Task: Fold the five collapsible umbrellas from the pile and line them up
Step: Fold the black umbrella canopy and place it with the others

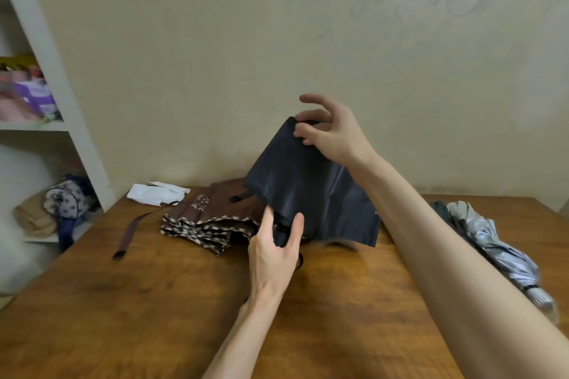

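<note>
We are holding the navy umbrella [308, 194] upright above the middle of the wooden counter [154, 301], its dark, matte canopy hanging loose and creased, flaring wider toward the bottom. Our left hand [274, 252] is gripping its lower end, thumb on one side and fingers on the other. Our right hand [329, 129] is pinching the top of the fabric, with the forefinger lifted clear. Just behind and to the left, a brown umbrella [212, 218] with checked trim is lying collapsed in flat pleats, its strap [132, 234] trailing loose. A silver umbrella [492, 240] is lying bunched at the right edge.
</note>
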The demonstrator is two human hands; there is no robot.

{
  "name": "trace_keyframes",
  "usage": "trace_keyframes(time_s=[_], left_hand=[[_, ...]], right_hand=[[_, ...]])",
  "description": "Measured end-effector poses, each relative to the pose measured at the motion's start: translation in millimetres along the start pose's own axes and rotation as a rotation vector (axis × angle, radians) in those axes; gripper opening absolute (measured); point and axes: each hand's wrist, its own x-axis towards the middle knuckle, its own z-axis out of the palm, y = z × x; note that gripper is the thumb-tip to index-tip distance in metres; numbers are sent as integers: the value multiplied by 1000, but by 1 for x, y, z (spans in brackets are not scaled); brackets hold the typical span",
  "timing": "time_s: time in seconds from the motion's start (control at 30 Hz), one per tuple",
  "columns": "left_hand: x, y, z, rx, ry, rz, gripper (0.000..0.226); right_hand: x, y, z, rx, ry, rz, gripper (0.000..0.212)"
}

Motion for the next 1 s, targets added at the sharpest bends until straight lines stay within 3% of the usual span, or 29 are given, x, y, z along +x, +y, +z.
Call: trace_keyframes(time_s=[0.07, 0.13, 0.23, 0.43, 0.53, 0.73, 0.83, 1.0], left_hand=[[0, 3, 0, 12, 6, -26, 81], [0, 1, 0, -1, 19, -4, 76], [-3, 5, 0, -32, 15, 9, 74], [-5, 6, 2, -57, 58, 131, 101], [-2, -2, 1, 62, 31, 245, 89], [-2, -8, -1, 161, 40, 309, 65], [-1, -7, -1, 180, 54, 345, 66], [-3, -8, -3, 274, 14, 467, 80]], right_hand=[[-3, 6, -4, -153, 74, -141, 47], [-5, 15, -8, -370, 153, -224, 42], [-3, 20, -15, -544, 162, -99, 41], [2, 27, -12, -402, 172, -55, 39], [4, 29, -12, -409, 153, -59, 30], [12, 22, -18, -461, 102, -71, 8], [18, 17, -19, -418, 113, -74, 23], [26, 16, -20, -465, 66, -103, 26]])
